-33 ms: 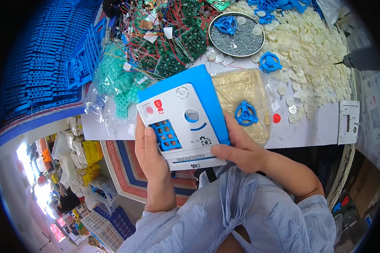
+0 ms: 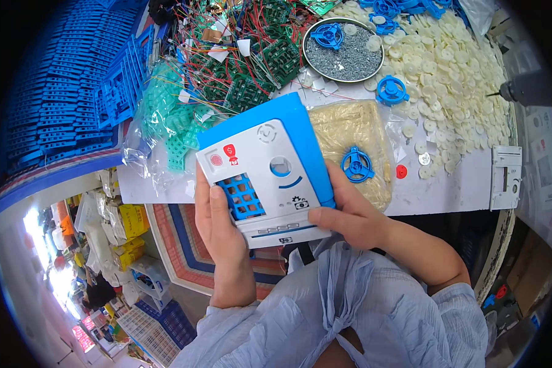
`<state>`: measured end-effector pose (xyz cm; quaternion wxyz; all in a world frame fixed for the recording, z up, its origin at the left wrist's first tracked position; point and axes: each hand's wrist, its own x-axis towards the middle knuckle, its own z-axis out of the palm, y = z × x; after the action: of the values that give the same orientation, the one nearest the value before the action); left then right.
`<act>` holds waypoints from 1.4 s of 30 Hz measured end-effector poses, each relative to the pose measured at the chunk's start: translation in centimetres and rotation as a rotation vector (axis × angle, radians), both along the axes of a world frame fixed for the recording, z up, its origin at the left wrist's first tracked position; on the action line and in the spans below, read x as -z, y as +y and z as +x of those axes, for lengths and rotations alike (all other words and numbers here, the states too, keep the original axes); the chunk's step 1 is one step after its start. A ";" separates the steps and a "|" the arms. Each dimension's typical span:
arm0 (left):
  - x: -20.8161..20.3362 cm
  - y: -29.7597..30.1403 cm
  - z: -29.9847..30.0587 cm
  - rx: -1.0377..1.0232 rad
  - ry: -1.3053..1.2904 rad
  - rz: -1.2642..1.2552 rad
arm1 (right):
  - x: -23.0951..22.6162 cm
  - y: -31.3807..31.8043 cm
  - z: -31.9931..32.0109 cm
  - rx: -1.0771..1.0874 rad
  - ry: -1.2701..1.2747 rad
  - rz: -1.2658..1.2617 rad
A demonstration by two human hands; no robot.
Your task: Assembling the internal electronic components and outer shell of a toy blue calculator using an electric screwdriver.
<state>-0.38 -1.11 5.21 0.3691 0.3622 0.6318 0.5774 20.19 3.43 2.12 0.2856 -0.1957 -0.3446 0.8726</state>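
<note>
Between my two hands I hold a toy money box [image 2: 267,190], tilted, its white printed front facing up and its blue body behind. The front has a round hole and a square opening that shows a blue grid [image 2: 244,196]. My left hand [image 2: 219,224] grips the left side, thumb on the front by the grid. On the lower right side, my right hand [image 2: 352,211] is closed round the box, thumb resting on the white front. Past the box, a blue wheel-shaped part [image 2: 357,165] lies on a brown wrapped pad [image 2: 343,119].
Blue plastic parts [image 2: 67,80] are stacked at the left. Wired green circuit boards [image 2: 251,86], clear-bagged green keypads [image 2: 172,116], a round tray of screws [image 2: 343,58] and a heap of cream discs [image 2: 448,80] cover the table's back. A power screwdriver [image 2: 527,88] is at the right.
The money box has turned very slightly in my hands. My grip stays the same.
</note>
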 end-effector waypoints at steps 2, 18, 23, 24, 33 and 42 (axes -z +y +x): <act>-1.1 0.1 0.3 0.029 -0.069 0.012 | -0.1 0.1 0.2 0.004 -0.027 -0.055; 0.7 -0.5 -1.3 0.136 -0.089 0.069 | 0.8 0.8 1.1 0.038 0.050 0.053; 0.5 1.4 -0.5 0.083 0.018 -0.067 | 0.3 0.4 1.7 0.019 0.044 -0.014; 0.5 1.6 0.1 0.065 0.027 -0.065 | 0.2 0.9 2.2 0.010 0.057 -0.055; 0.2 3.9 1.1 0.076 -0.191 -0.046 | 1.5 1.6 3.4 0.129 0.175 0.046; 1.9 3.7 1.4 0.085 -0.089 0.175 | 1.3 1.3 3.8 0.187 0.071 0.050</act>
<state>1.01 2.55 3.32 0.3880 0.3935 0.5459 0.6298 24.02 4.75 0.86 0.3825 -0.1889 -0.3361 0.8397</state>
